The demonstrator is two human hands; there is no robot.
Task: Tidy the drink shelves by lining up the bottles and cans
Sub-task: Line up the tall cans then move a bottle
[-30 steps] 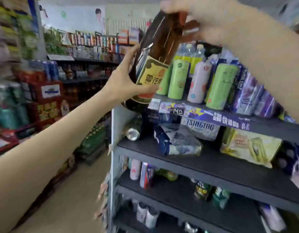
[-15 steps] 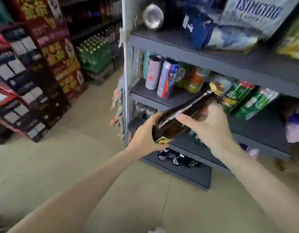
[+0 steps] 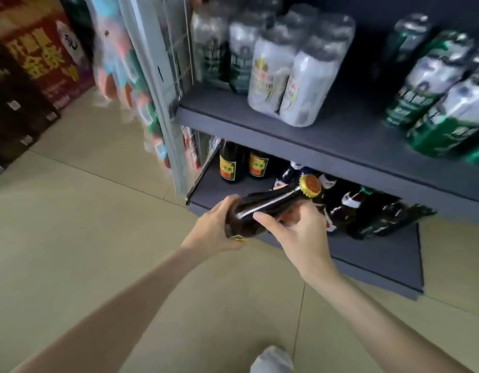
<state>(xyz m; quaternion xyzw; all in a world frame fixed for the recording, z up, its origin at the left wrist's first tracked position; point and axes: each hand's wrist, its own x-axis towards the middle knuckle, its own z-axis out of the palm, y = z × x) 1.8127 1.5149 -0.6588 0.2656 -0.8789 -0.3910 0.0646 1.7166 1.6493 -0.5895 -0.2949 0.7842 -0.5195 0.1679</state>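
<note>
Both hands were clenched around one brown bottle (image 3: 265, 208), the left hand (image 3: 214, 227) at its base, the right hand (image 3: 300, 232) near its neck, just before the bottom shelf (image 3: 381, 254). Shelving seemed under way; standing it upright beside the two labelled bottles (image 3: 243, 164) was judged necessary next.

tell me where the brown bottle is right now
In the head view the brown bottle lies tilted at centre, held by the left hand and right hand, just before the bottom shelf.

The bottle (image 3: 262, 208) label hides under the left hand (image 3: 214, 227). Green can packs (image 3: 445, 103) blur, cut by the right edge. Carton (image 3: 41, 57) print is unreadable.
</note>
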